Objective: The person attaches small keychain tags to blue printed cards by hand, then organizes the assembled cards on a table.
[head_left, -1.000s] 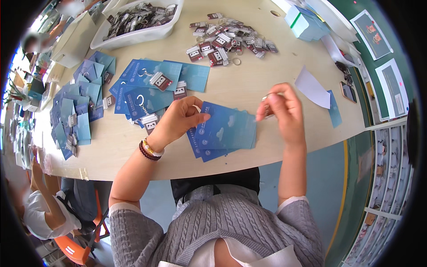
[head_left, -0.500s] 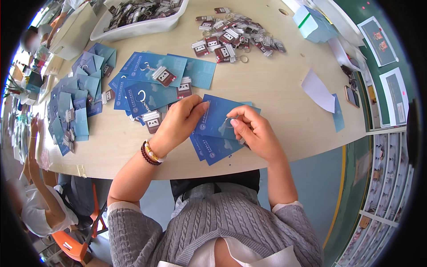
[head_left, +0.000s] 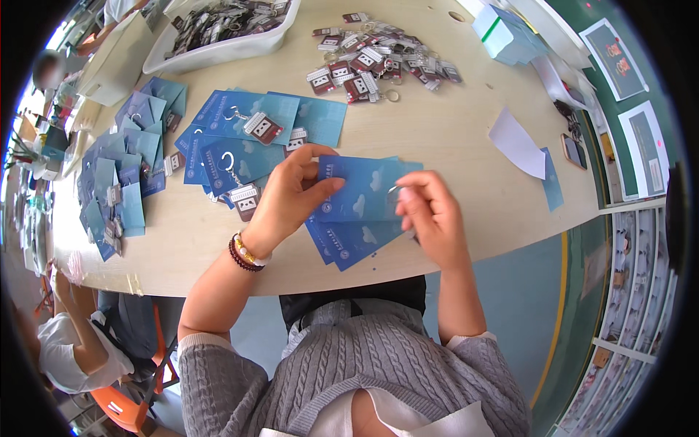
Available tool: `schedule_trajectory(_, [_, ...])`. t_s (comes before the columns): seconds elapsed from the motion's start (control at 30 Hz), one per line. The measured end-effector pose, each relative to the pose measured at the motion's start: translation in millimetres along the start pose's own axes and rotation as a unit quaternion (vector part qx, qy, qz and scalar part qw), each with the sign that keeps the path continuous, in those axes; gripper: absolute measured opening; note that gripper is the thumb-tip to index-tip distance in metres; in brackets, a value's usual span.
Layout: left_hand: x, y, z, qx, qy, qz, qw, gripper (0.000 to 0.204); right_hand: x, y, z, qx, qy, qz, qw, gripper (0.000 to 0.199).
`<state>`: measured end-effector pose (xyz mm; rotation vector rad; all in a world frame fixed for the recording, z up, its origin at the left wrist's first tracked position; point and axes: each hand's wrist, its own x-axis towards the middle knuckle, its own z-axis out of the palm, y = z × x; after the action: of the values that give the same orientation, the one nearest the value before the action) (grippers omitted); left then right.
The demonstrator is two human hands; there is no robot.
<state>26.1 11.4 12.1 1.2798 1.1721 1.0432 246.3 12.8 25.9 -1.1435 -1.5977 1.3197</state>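
My left hand (head_left: 291, 193) grips the left edge of a blue card (head_left: 360, 191) printed with pale clouds, thumb on top. At the card's right side, my right hand (head_left: 435, 218) pinches the metal ring (head_left: 393, 194) of a keychain between thumb and fingers. Most of that keychain is hidden behind the hand. Below the held card, more blue cards (head_left: 348, 246) lie overlapping near the table's front edge. Left of my left hand, brown-and-white keychains (head_left: 263, 127) rest on a spread of blue cards (head_left: 237, 109).
Loose keychains (head_left: 378, 58) form a pile at the back, beside a white bin (head_left: 240, 47) full of more. Cards with keychains (head_left: 120, 160) are heaped at left. A white paper (head_left: 518, 144), a phone (head_left: 574, 151) and a light-blue box (head_left: 506, 36) are at right. Another person (head_left: 80, 342) sits at left.
My right hand has moved right with the ring, from over the card to its right edge. My left hand has shifted left, its fingers more spread around the card's edge.
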Motion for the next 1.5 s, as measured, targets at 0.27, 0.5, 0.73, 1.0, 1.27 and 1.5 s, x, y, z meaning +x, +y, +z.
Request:
schedule_trajectory(0.27, [-10.7,1.4,8.9,0.078,0.075,0.078,0.991,0.029,-12.1,8.8,-4.2,-0.07,0.13,-0.073,0.986,0.008])
schedule_trajectory(0.5, [-11.9,0.3,12.9,0.102,0.104,0.111,0.983,0.03,-13.9,4.9,5.6,-0.097,0.159,-0.132,0.974,0.006])
schedule_trajectory(0.73, [-7.2,2.9,6.0,0.023,0.027,0.004,0.999,0.03,-10.5,5.4,-20.2,-0.014,-0.023,-0.009,1.0,0.009])
schedule_trajectory(1.0, [-7.1,15.5,8.7,-0.167,-0.01,-0.015,0.986,0.02,9.2,5.2,-38.2,0.023,-0.007,0.049,0.999,0.01])
schedule_trajectory(1.27, [-2.8,3.7,-0.2,-0.147,-0.001,-0.078,0.986,0.027,12.9,-6.8,-4.4,-0.142,0.162,-0.186,0.959,0.005])
schedule_trajectory(1.5, [-4.8,-6.0,3.1,0.017,0.053,-0.003,0.998,0.027,13.8,-15.4,10.4,-0.308,0.126,-0.135,0.933,0.007])
